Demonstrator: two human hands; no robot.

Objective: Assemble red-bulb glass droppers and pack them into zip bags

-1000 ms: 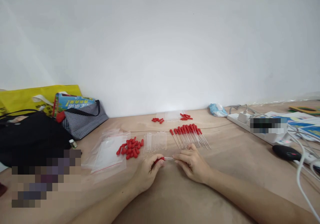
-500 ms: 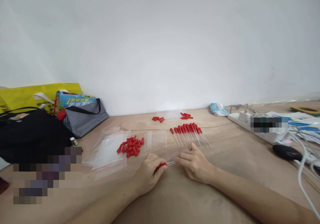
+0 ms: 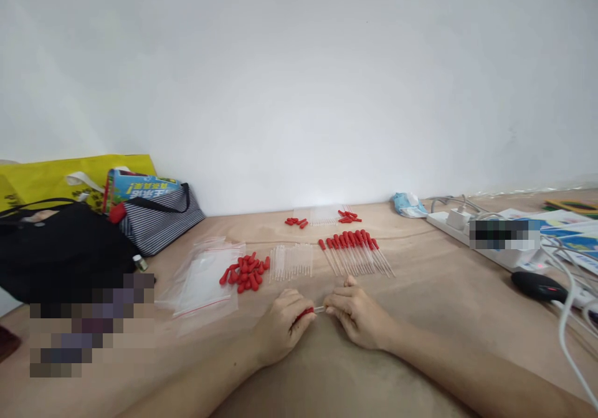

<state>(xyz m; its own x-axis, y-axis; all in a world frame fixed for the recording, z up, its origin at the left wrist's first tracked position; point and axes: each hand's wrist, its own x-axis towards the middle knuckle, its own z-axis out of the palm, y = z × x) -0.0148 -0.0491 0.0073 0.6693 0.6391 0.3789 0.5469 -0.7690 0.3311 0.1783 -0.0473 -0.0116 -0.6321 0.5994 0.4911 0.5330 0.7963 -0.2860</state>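
My left hand (image 3: 283, 327) is closed around a red rubber bulb (image 3: 306, 312), whose end shows between thumb and fingers. From the bulb a clear tube (image 3: 319, 309) points right, and my right hand (image 3: 357, 313) pinches its other end. Beyond my left hand lies a pile of red bulbs (image 3: 245, 273), partly on clear zip bags (image 3: 205, 281). A row of clear tubes (image 3: 290, 261) lies to the right of the pile. Several droppers with red bulbs (image 3: 357, 251) lie side by side beyond my right hand.
Smaller red bulbs (image 3: 296, 222) and more tubes lie near the wall. At the left stand a black bag (image 3: 70, 250), a striped bag (image 3: 161, 218) and a yellow bag (image 3: 47, 178). A power strip (image 3: 486, 243), cables, a black device (image 3: 537, 286) and a blue mask (image 3: 408, 205) are at the right.
My right hand has moved left, closer to my left hand, and its fingers are now closed on the tube. Less of the tube shows between the hands.
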